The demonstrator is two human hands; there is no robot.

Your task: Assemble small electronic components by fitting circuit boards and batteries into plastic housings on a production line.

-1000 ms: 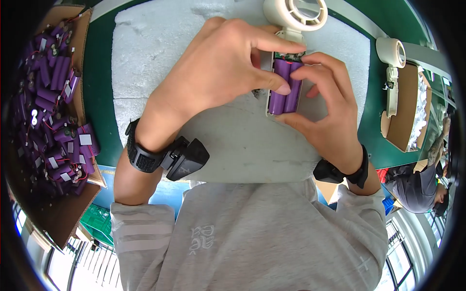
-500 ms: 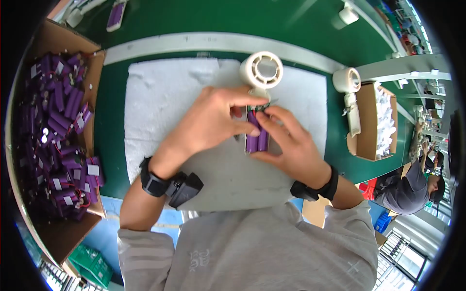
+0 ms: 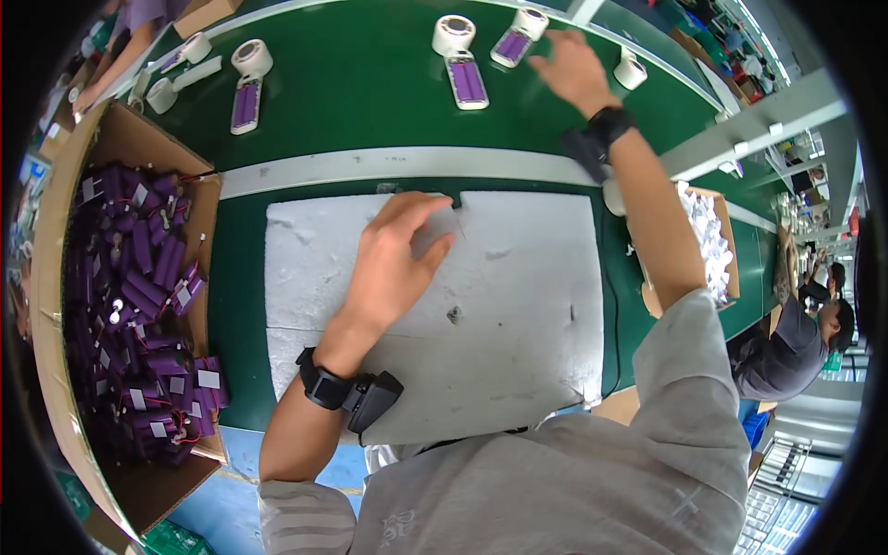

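My left hand [image 3: 393, 264] hovers over the white foam sheet [image 3: 504, 347], thumb and fingers curved apart around nothing. My right hand [image 3: 578, 76] is stretched out past the pale rail, over the far green surface, with its fingers apart and slightly blurred. Just left of its fingertips lies a white handheld fan [image 3: 529, 22] with purple battery cells showing in its handle. A second such fan [image 3: 454, 35] lies farther left, its purple cells [image 3: 467, 83] facing up. Contact between my right hand and the nearest fan cannot be made out.
A cardboard box [image 3: 211, 236] of purple battery packs [image 3: 139, 291] stands left. At right, behind my right arm, is a box of small white parts [image 3: 706, 240]. The pale rail [image 3: 370, 165] crosses beyond the foam. More fans [image 3: 252, 57] lie far left; another person's arm [image 3: 120, 60] shows there.
Both hands were on a fan with purple cells over the foam; it has left that spot. My right hand has swung far forward and right. The view has shifted, showing more of the far surface.
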